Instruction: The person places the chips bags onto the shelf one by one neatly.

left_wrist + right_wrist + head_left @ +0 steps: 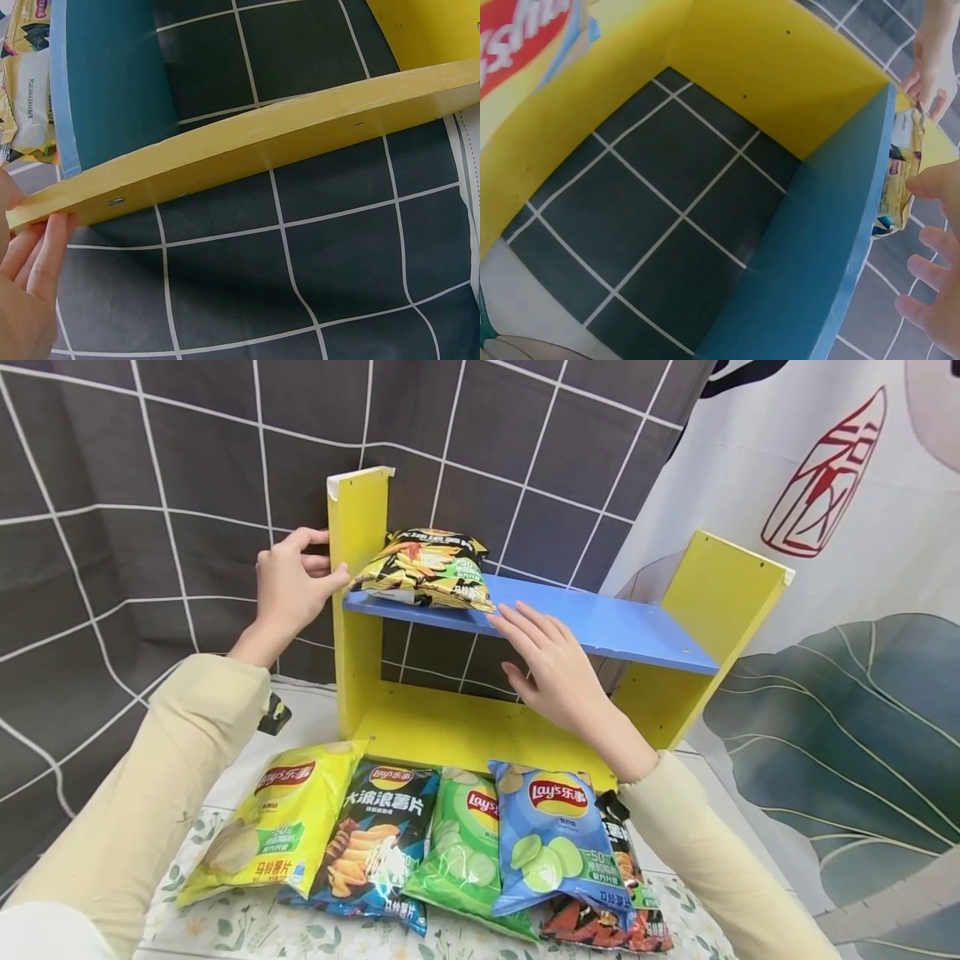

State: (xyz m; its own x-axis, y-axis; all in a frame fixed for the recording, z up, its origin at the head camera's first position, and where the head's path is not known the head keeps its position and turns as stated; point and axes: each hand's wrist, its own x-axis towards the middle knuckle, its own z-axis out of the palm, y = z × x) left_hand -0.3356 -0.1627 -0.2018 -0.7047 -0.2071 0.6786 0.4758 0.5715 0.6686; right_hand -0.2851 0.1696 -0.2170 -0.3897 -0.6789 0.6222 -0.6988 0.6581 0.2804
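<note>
My left hand (291, 583) grips the upper part of the shelf unit's left yellow side panel (358, 518), thumb on its front edge. In the left wrist view the fingers (46, 259) lie against the panel's outer face. A yellow-and-black bag of chips (429, 568) lies at the left end of the blue shelf board (600, 620). Just right of that bag, my right hand (557, 672) is raised at the board's front edge, fingers extended and holding nothing. In the right wrist view the thumb overlaps the bag's side.
In front of the unit lie a yellow chip bag (273, 818), a black-and-blue one (375, 839), a green one (461, 852), a blue one (558, 835) and a black-and-red one (648, 902) partly under it. A gridded dark curtain (202, 435) hangs behind.
</note>
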